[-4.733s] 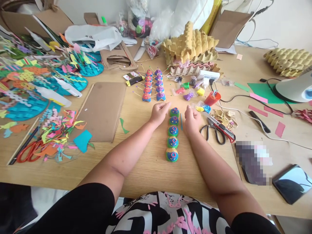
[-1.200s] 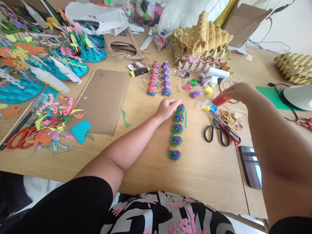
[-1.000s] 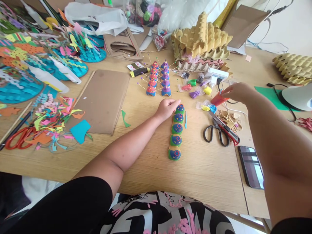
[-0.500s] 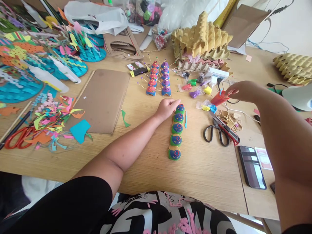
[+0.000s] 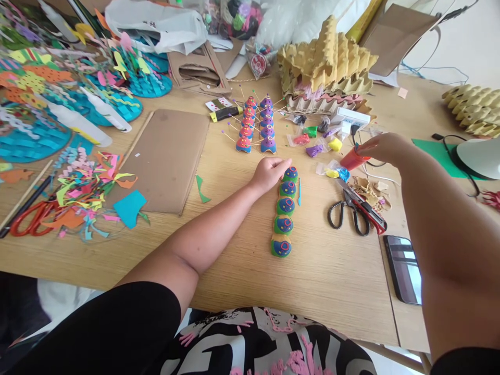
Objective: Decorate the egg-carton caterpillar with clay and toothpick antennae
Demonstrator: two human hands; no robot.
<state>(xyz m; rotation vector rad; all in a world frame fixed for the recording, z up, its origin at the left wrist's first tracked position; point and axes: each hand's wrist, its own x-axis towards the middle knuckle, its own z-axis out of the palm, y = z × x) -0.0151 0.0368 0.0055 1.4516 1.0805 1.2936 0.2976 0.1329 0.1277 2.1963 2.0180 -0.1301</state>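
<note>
A strip of egg-carton humps (image 5: 285, 207), painted blue and green with red rings, lies lengthwise on the table. My left hand (image 5: 270, 174) is closed, thumb and curled fingers on the hump at its far end. To the right of the strip is a thin blue modelling tool (image 5: 299, 191). My right hand (image 5: 380, 147) is at the mouth of an orange-red cup (image 5: 352, 159), its fingers bent together at the rim. Whatever those fingertips hold is hidden. Beyond the strip stand two finished-looking egg-carton caterpillars, one red and blue (image 5: 246, 127), one purple (image 5: 267, 127), with pin-like sticks.
Black-handled scissors (image 5: 349, 208) and a red cutter (image 5: 371, 212) lie right of the strip, near a phone (image 5: 404, 268). Small clay packets (image 5: 314, 150) are scattered behind. Left are cardboard (image 5: 164, 156), paper scraps (image 5: 89, 182) and glue bottles (image 5: 78, 122). Egg trays (image 5: 328, 62) are stacked at the back.
My right hand has shifted slightly left and lower over the cup, its fingers nearer the rim. My left hand stays on the strip. The view has moved slightly.
</note>
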